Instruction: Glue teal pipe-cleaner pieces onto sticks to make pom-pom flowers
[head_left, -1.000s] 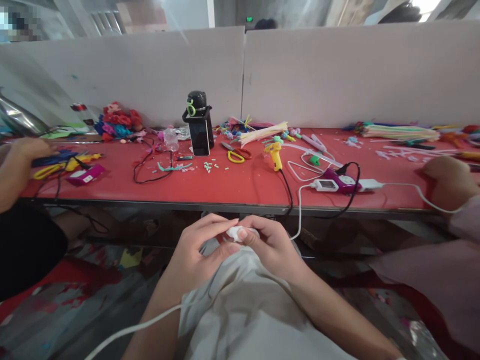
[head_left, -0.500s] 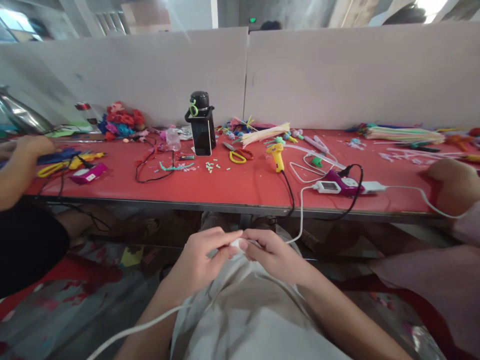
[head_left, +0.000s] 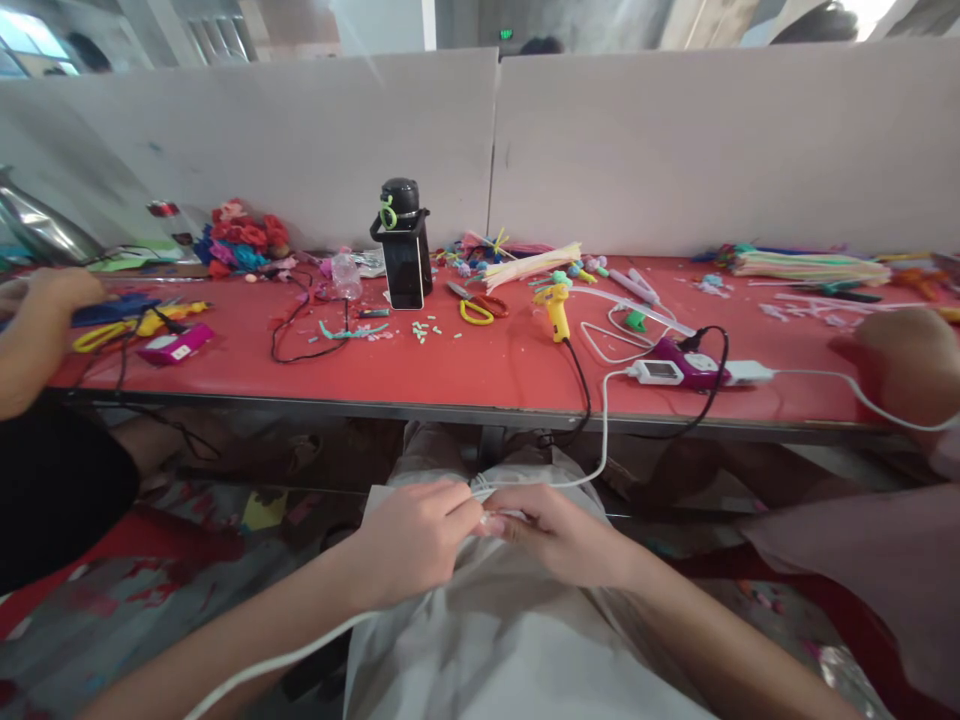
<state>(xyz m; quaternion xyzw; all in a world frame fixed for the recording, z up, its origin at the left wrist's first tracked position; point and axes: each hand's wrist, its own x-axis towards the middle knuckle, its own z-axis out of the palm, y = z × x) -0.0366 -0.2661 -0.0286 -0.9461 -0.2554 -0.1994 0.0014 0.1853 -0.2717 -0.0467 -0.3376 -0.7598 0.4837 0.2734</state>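
Note:
A white cable (head_left: 574, 484) drops from a white plug adapter (head_left: 657, 373) on the table and runs to my hands above my lap. My left hand (head_left: 424, 530) is closed on the cable, its knuckles toward the table. Touching it, my right hand (head_left: 562, 530) pinches the cable between thumb and fingers. Some cable is bunched just above the fingertips; the part inside the hands is mostly hidden. More cable trails out past my left forearm to the lower left.
On the red table (head_left: 360, 375) lie a yellow glue gun (head_left: 556, 312), scissors (head_left: 476, 313), a purple power strip (head_left: 701, 365) and pipe cleaners (head_left: 810, 270). A phone (head_left: 403, 270) leans on a black bottle (head_left: 401, 195). Co-workers' arms (head_left: 37, 335) are at both sides.
Both hands have lowered slightly toward my lap. My left hand has turned over the cable, knuckles up, and the white piece between the fingers is now mostly covered. Bunched cable now shows above the fingers.

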